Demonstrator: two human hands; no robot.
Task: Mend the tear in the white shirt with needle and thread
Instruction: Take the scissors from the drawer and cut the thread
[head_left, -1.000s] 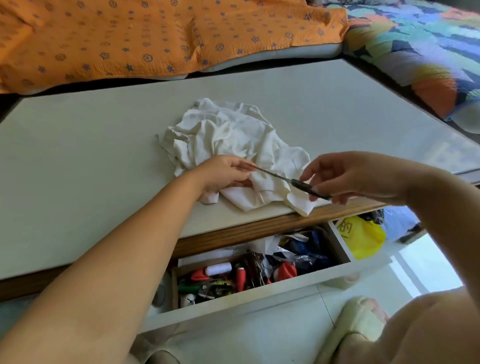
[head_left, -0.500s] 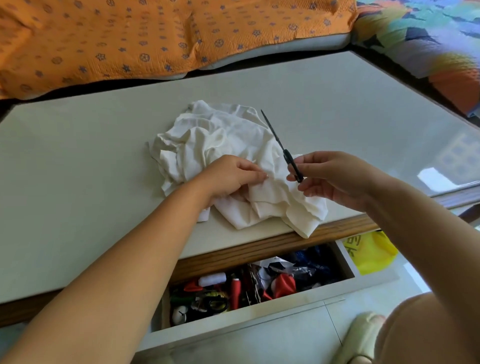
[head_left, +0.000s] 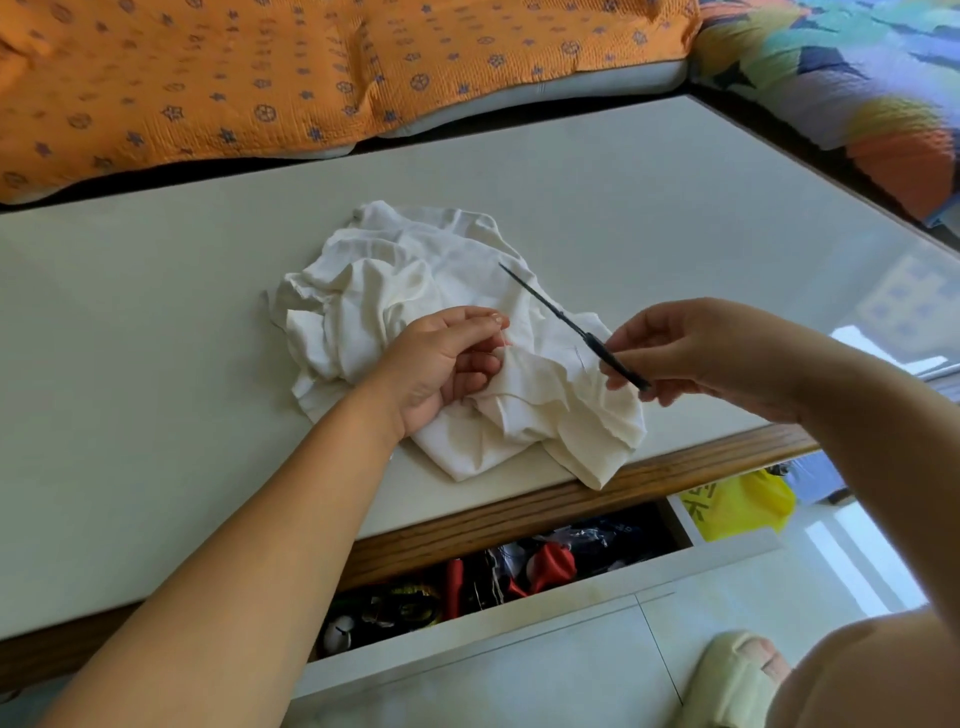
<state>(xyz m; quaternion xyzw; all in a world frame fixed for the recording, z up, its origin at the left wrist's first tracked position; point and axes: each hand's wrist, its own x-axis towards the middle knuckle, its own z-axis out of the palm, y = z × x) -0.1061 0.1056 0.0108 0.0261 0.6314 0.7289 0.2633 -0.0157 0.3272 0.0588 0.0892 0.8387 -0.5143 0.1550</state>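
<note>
The crumpled white shirt (head_left: 415, 280) lies on the pale table (head_left: 156, 338), one corner hanging over the wooden front edge. My left hand (head_left: 441, 358) rests on the shirt's middle with its palm turned towards me. Its fingers curl round a fold of the fabric, and thumb and forefinger meet at the tips. My right hand (head_left: 691, 348) hovers over the shirt's right side and pinches a slim black pointed tool (head_left: 561, 317), seemingly closed scissors, whose tip points up and left. A short faint line on the cloth beside the tool may be thread or a needle.
Under the table's front edge an open drawer (head_left: 519, 618) holds thread spools and sewing clutter. A yellow bag (head_left: 737, 501) sits to the drawer's right. An orange quilt (head_left: 260, 78) and a colourful quilt (head_left: 857, 78) border the table behind. A slippered foot (head_left: 727, 686) is on the floor.
My right hand swung the black tool from pointing at my left hand to pointing up and away. My left hand turned palm-up on the shirt.
</note>
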